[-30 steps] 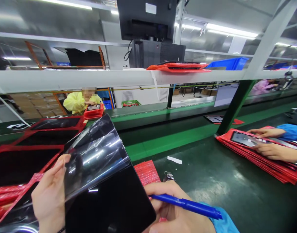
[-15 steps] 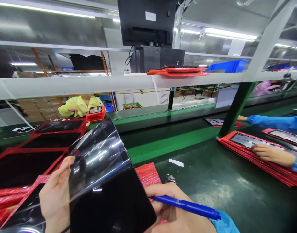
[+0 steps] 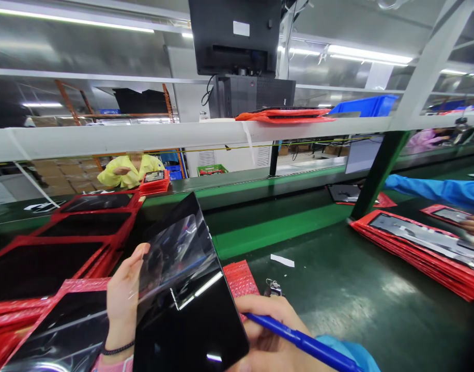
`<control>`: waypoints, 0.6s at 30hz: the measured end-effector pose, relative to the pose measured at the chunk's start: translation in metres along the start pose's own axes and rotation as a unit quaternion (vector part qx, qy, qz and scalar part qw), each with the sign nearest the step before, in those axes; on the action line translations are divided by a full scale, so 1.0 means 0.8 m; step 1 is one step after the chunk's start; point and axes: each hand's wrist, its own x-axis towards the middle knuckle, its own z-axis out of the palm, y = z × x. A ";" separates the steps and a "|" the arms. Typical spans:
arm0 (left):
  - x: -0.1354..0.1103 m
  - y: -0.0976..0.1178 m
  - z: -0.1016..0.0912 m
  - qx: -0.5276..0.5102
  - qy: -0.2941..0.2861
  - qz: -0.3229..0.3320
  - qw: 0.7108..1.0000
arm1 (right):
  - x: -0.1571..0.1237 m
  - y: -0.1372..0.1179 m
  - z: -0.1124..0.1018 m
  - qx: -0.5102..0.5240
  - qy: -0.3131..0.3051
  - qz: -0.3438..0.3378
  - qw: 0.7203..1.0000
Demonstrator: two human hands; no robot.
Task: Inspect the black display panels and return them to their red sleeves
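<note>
A glossy black screen panel (image 3: 190,320) is tilted up in front of me, a clear plastic film (image 3: 174,248) lying loose and wrinkled over its upper part. My left hand (image 3: 122,299) is closed at the film's left edge; whether its fingers also touch the panel is hidden. At the panel's lower right edge is my right hand (image 3: 275,330), its fingers wrapped round a blue pen (image 3: 299,338) and against the panel. Below left, another film-covered dark panel (image 3: 66,325) rests on red bubble wrap.
Several dark panels in red wrap (image 3: 46,263) line the left side. Red bubble wrap (image 3: 240,279), a small metal clip (image 3: 274,287) and a white strip (image 3: 282,260) lie on the bench. At right, a co-worker's blue sleeve (image 3: 434,191) reaches over a red-wrapped stack (image 3: 415,258).
My left hand has moved right, and the panel has turned more upright with the film flatter against it. The co-worker's hand at right has shifted away from the stack's near end.
</note>
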 end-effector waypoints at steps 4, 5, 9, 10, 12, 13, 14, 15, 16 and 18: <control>-0.002 -0.002 0.008 0.000 -0.022 -0.042 0.999 | 0.001 -0.004 0.002 -0.005 -0.019 -0.002 1.000; -0.002 0.000 0.008 -0.001 -0.026 -0.052 0.998 | 0.001 -0.004 0.002 -0.004 -0.018 -0.001 1.000; -0.002 0.005 0.006 0.002 -0.024 -0.070 0.997 | 0.003 -0.004 0.002 -0.002 -0.017 0.001 1.000; -0.003 0.006 0.008 0.004 -0.021 -0.069 0.997 | 0.003 -0.003 0.002 0.000 -0.018 0.000 1.000; -0.005 0.007 0.012 0.007 -0.019 -0.062 0.998 | 0.002 0.000 0.000 0.003 -0.019 -0.005 1.000; -0.006 0.008 0.015 0.008 -0.020 -0.056 0.998 | 0.001 0.002 -0.001 0.005 -0.024 -0.011 1.000; -0.008 0.009 0.018 0.009 -0.019 -0.048 0.999 | 0.000 0.003 -0.002 0.009 -0.029 -0.022 0.999; -0.009 0.011 0.020 0.010 -0.019 -0.040 0.999 | -0.003 0.004 -0.004 0.014 -0.039 -0.029 0.999; -0.010 0.013 0.022 0.011 -0.019 -0.031 0.999 | -0.006 0.005 -0.006 0.014 -0.042 -0.037 0.998; -0.013 0.019 0.023 0.012 -0.018 -0.012 1.000 | -0.013 0.004 -0.008 -0.008 -0.016 -0.056 0.998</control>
